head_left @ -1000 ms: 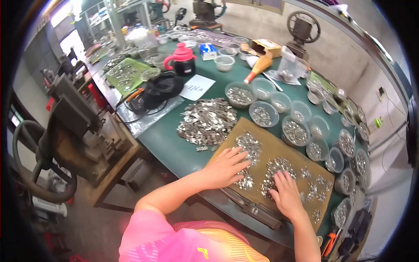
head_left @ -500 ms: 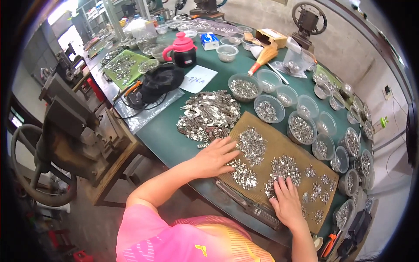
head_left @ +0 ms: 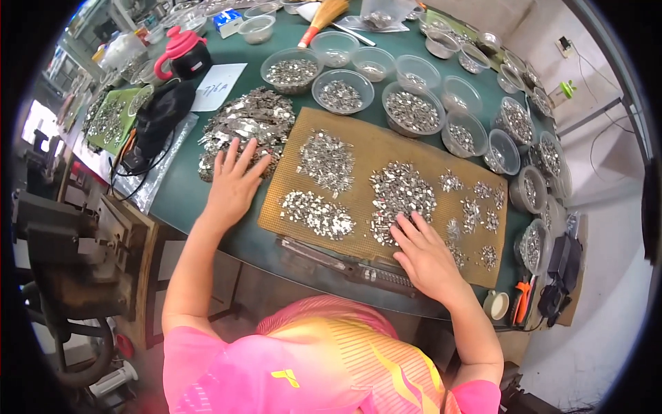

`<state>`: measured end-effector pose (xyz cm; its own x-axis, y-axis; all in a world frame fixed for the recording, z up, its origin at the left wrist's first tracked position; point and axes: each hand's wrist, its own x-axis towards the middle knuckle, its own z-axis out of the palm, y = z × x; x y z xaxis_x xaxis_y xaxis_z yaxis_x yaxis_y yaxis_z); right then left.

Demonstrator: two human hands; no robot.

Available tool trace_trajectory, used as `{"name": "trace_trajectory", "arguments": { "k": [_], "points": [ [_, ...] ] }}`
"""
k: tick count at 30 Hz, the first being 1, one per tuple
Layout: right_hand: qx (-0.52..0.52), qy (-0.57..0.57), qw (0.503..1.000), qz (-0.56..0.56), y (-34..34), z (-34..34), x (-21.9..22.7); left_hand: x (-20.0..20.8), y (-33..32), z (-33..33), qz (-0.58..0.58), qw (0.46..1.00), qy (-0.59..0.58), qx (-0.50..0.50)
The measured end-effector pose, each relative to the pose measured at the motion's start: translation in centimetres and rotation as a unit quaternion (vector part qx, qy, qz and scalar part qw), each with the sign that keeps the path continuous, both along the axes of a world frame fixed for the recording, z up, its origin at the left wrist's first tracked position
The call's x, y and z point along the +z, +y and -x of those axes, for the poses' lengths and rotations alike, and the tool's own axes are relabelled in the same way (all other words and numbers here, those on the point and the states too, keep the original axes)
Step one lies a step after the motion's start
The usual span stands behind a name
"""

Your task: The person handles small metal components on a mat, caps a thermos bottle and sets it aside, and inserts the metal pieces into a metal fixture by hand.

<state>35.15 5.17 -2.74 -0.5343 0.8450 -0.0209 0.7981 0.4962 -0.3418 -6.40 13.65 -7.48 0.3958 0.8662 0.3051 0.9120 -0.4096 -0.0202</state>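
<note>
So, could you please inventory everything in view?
Table: one, green, centre
Mat: one, brown, on table
Metal piles: several, silver, on mat
Metal heap: one, silver, beside mat
Tubs: many, clear, beyond and beside mat
Jug: one, pink and black, upper left
Bundle: one, black, below jug
Paper: one, white, beside jug
Box: one, blue-white, top
Brush: one, orange, top
Tool: one, orange, lower right
Machine: one, dark, left
Shirt: one, pink-yellow, bottom
Left hand: one, bare, at heap
Right hand: one, bare, at central pile
</note>
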Motion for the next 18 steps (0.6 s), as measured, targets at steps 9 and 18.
{"name": "trace_trajectory", "arguments": {
  "k": [9,18],
  "points": [
    [-0.035,0.080,0.995,-0.052,-0.9,-3.8,-0.5,0.1,-0.3,-4.6,-0.060,0.993,-0.093,-0.036],
    [-0.225,0.232,0.943,-0.076,-2.5,-9.2,-0.5,1.7,-3.3,-17.2,0.071,0.928,-0.243,-0.275]
  ]
}}
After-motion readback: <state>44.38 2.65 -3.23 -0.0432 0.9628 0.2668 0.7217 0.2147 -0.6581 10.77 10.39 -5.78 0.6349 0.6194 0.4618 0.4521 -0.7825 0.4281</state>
